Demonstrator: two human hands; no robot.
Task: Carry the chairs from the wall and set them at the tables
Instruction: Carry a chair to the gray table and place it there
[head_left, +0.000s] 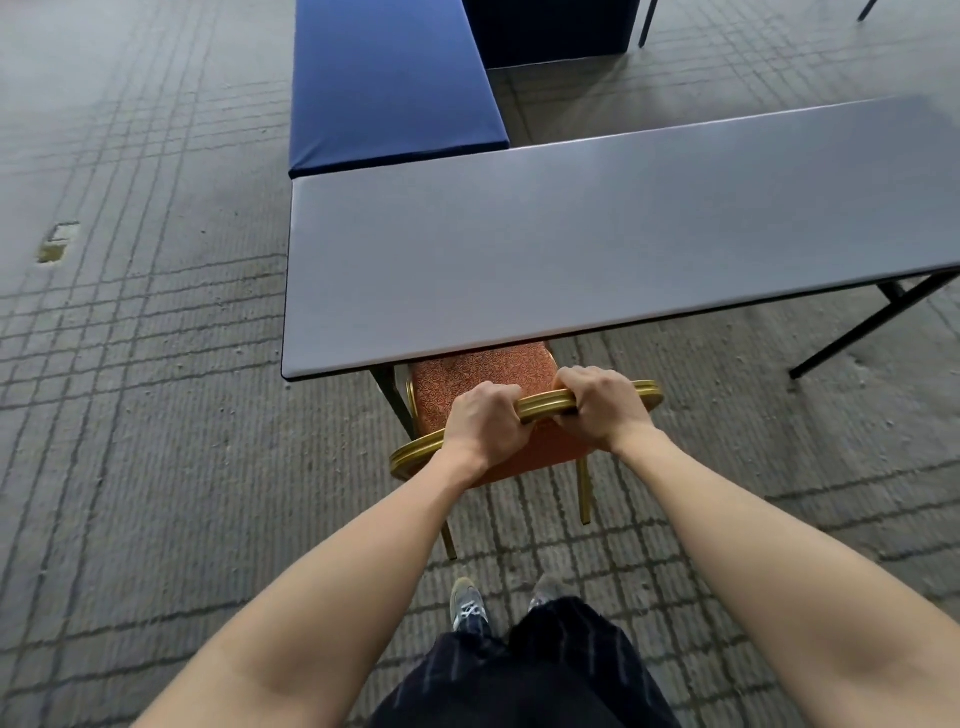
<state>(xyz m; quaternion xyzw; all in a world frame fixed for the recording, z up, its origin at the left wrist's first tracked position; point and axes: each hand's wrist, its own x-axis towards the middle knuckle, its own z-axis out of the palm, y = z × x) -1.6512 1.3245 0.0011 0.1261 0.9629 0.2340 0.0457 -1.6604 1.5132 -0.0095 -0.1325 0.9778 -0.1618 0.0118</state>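
Both forearms reached fwd, left hand (485, 421) & right hand (605, 408) clenched on gold top rail of orange banquet chair (483, 382), seat partly under grey folding table (571, 249) near its left end; placing step, next prob. square up, let go.

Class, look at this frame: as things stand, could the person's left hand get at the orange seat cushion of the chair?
Probably yes. The left hand grips the gold top rail of the chair, and the seat cushion lies just beyond it. The near part is open, but the grey table overhangs its far end.
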